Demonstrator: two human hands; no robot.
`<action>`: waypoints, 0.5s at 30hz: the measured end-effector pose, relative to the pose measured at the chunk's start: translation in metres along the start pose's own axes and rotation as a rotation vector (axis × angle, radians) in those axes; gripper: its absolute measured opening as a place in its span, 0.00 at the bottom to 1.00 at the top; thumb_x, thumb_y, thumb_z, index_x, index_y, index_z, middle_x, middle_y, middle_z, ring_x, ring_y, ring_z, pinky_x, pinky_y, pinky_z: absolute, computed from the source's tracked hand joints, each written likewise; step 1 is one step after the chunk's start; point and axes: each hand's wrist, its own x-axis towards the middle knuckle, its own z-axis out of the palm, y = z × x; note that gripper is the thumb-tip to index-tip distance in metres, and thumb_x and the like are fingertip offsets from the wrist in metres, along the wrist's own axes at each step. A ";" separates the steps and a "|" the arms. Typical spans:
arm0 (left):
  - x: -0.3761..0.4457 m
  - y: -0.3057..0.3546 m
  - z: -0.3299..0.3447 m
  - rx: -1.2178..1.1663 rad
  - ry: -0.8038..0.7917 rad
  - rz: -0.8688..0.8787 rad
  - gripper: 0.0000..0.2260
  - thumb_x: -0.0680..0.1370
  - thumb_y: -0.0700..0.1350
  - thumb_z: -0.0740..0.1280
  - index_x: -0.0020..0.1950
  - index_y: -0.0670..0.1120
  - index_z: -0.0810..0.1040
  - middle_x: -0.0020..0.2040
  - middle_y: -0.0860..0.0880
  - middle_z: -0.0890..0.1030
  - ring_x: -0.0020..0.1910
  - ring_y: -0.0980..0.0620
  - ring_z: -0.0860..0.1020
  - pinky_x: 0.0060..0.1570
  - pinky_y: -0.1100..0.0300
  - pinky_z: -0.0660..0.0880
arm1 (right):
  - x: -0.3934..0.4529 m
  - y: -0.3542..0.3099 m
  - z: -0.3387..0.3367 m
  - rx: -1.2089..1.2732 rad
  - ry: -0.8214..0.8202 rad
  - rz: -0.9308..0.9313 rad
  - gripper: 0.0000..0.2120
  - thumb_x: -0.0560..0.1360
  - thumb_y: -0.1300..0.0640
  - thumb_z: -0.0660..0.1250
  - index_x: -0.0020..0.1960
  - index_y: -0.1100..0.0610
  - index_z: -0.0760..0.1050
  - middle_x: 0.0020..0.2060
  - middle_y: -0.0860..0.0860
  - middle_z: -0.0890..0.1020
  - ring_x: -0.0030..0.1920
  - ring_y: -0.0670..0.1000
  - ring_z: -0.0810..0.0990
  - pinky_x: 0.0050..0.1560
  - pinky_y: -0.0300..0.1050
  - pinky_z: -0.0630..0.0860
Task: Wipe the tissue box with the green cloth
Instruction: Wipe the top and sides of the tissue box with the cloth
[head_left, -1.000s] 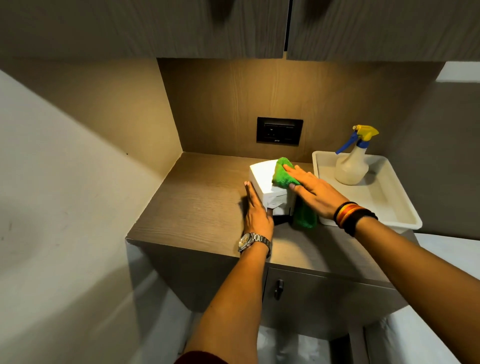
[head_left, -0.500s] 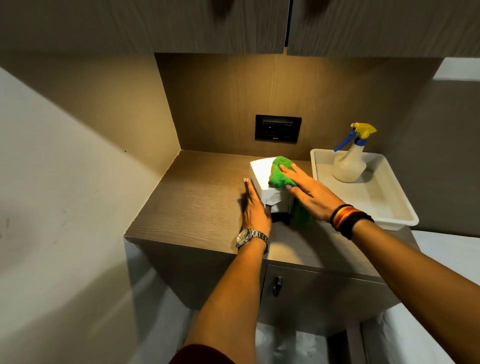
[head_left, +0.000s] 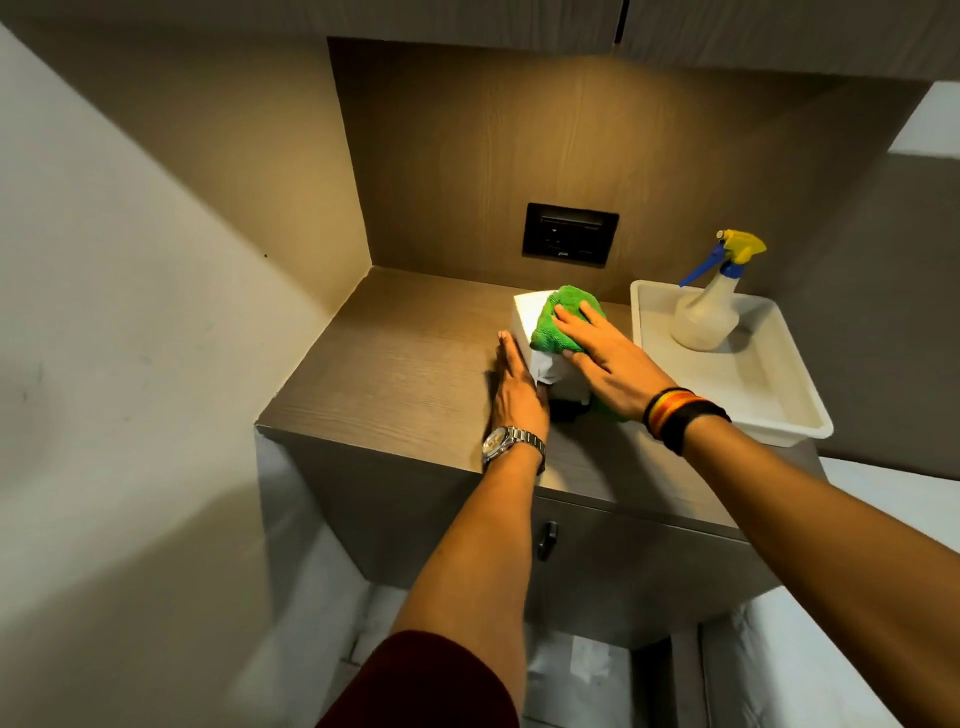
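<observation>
A white tissue box stands on the wooden counter, with a tissue sticking out of its near part. The green cloth lies over the box's top. My right hand presses flat on the cloth, fingers spread, wrist wearing coloured bands. My left hand lies flat against the box's left side, fingers straight, a metal watch on the wrist. The right side of the box is hidden by my right hand.
A white plastic tray at the counter's right holds a spray bottle with a yellow and blue head. A black wall socket sits on the back panel. Cupboards hang overhead; a wall closes the left side. A drawer knob is below.
My right hand has slid the green cloth further back and left over the box top. My left hand stays against the box's side. The camera view has shifted slightly.
</observation>
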 end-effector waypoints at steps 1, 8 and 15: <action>0.003 -0.001 0.001 0.009 -0.024 -0.002 0.42 0.77 0.35 0.63 0.79 0.52 0.36 0.80 0.41 0.56 0.69 0.35 0.70 0.61 0.38 0.74 | -0.007 0.003 -0.002 0.023 0.004 0.010 0.24 0.82 0.52 0.54 0.77 0.47 0.55 0.79 0.47 0.55 0.77 0.47 0.48 0.77 0.53 0.49; 0.027 -0.015 -0.030 0.108 -0.092 -0.025 0.42 0.76 0.42 0.68 0.80 0.50 0.42 0.81 0.42 0.50 0.72 0.33 0.66 0.62 0.39 0.74 | -0.023 -0.004 0.008 0.827 0.386 0.344 0.18 0.81 0.52 0.56 0.69 0.52 0.71 0.63 0.54 0.78 0.62 0.54 0.77 0.65 0.52 0.73; 0.033 -0.030 -0.095 0.251 -0.279 0.031 0.55 0.68 0.52 0.78 0.80 0.48 0.40 0.81 0.43 0.46 0.79 0.40 0.48 0.75 0.40 0.55 | -0.032 0.008 0.033 1.328 0.667 0.742 0.16 0.80 0.53 0.59 0.65 0.58 0.72 0.60 0.61 0.79 0.58 0.61 0.79 0.63 0.60 0.74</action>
